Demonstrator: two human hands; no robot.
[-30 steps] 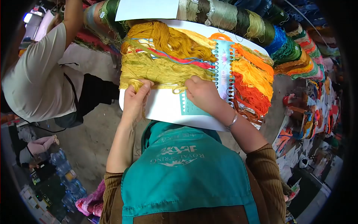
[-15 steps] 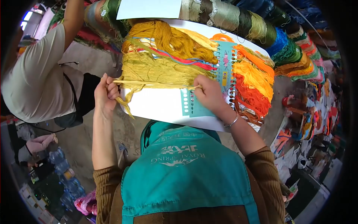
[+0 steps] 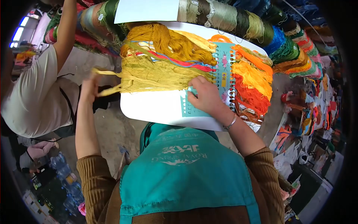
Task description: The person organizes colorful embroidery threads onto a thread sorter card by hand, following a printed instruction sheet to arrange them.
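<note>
Yellow-green embroidery thread (image 3: 156, 74) lies in a thick bundle across the white board, its right end at the punched holes of the teal thread card (image 3: 224, 56). My left hand (image 3: 88, 89), smeared by motion, is past the board's left edge. Two strands of this thread run out to it, and its fingers appear closed on them. My right hand (image 3: 205, 95) rests on the card by the lower holes, thumb and forefinger apart, its other fingertips at the thread ends. Above lies a mustard-brown thread bundle (image 3: 160, 41), with red and blue strands below it.
Orange, yellow and red threads (image 3: 253, 80) hang from the card's right side. The white board (image 3: 149, 106) sits before my teal apron (image 3: 182, 168). Rolls of coloured thread (image 3: 223, 18) line the far side, under a white sheet (image 3: 147, 10). A person in a light shirt (image 3: 35, 93) is close on my left.
My left hand has moved left and slightly up, and the strands near it have spread into two. My right hand has loosened from its pinch and settled slightly lower on the card.
</note>
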